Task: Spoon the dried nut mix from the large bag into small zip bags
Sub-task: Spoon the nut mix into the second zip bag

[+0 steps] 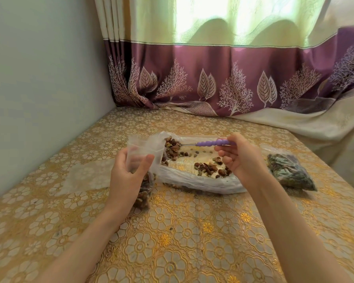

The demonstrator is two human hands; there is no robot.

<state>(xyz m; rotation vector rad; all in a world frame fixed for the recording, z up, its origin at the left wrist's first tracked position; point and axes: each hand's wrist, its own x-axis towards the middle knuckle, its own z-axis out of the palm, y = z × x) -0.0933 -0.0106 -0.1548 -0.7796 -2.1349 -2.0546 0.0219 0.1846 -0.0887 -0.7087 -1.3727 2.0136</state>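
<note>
Right hand (pixel 240 158) pinches spoon (pixel 204 143), axis horizontal, bowl pointing frame-left, loaded. Left hand (pixel 129 174) grips small zip bag (pixel 140 160), mouth up, probably open.

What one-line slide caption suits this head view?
Right hand carries a loaded purple-handled spoon toward the small zip bag in the left hand.

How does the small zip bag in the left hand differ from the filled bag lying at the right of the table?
The small zip bag is held upright in the left hand with its mouth open and only its lower part filled; the filled bag lies flat on the table, untouched and packed full. The held bag's contents look brown; the lying bag's look darker, greenish-purple. Both are clear plastic.
</note>
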